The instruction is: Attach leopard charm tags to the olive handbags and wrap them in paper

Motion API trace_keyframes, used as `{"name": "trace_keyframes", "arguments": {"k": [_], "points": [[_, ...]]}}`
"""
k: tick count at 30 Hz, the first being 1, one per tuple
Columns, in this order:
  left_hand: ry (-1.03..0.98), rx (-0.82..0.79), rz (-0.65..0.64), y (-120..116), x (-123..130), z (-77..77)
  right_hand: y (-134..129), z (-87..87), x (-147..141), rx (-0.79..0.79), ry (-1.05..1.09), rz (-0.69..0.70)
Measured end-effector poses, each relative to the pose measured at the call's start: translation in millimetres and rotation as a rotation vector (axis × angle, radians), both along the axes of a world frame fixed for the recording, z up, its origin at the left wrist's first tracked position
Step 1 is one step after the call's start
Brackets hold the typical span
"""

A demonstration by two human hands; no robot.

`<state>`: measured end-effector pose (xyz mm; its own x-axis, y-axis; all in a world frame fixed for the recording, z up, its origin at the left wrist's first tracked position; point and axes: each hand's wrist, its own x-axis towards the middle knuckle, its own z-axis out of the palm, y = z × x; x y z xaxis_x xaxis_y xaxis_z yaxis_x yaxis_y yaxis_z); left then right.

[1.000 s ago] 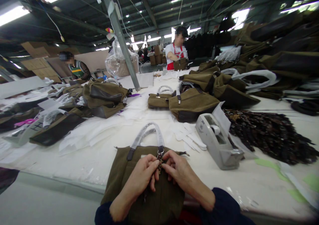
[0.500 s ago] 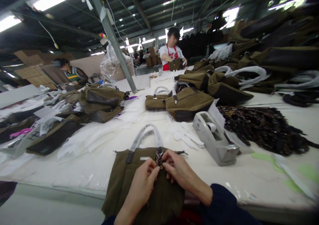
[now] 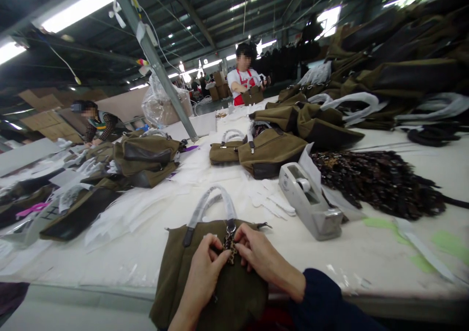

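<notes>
An olive canvas tote bag (image 3: 238, 292) lies flat on the table edge in front of me, its handles wrapped in clear plastic (image 3: 212, 205). At the top of the bag, a small leopard-print strap (image 3: 230, 249) hangs from a metal clasp (image 3: 230, 229) on the handle's tab. My left hand (image 3: 207, 267) and my right hand (image 3: 262, 255) rest on the bag, their fingers pinching the leopard-print strap from either side. The fingertips hide part of the strap.
A grey tape dispenser (image 3: 309, 204) stands to the right, next to a heap of dark patterned straps (image 3: 373, 184). Olive bags (image 3: 271, 154) and white tissue sheets (image 3: 135, 213) cover the long white table (image 3: 366, 257). Co-workers (image 3: 244, 74) work farther along it.
The whole view has tilted and slid slightly left. My hands stay at the clasp, and more of the leopard-print strap shows. The far co-worker's hand has risen above the bag.
</notes>
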<state>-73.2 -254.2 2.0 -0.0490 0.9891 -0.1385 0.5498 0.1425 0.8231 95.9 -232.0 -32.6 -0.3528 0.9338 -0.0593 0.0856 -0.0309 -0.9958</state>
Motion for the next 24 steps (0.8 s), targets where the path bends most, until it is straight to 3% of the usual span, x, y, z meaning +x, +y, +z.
{"name": "trace_keyframes", "arguments": {"k": [7, 14, 16, 21, 24], "points": [[-0.347, -0.174, 0.03, 1.3, 2.3, 1.9, 0.3, -8.3, -5.4, -0.05, 0.113, -0.009], [-0.414, -0.283, -0.004, -5.0, 4.7, 2.2, -2.4, -2.4, -3.4, -0.074, 0.132, 0.041], [-0.456, -0.285, 0.002, -5.8, 3.8, 0.9, -0.6, 6.0, 1.9, -0.001, 0.046, 0.044], [-0.469, -0.262, -0.026, -6.2, 3.1, -1.2, 14.5, 31.1, 1.2, 0.382, -0.308, -0.135], [-0.476, -0.248, -0.043, -6.2, 1.5, -1.7, 21.4, 39.0, -10.7, 0.49, -0.388, -0.033]]}}
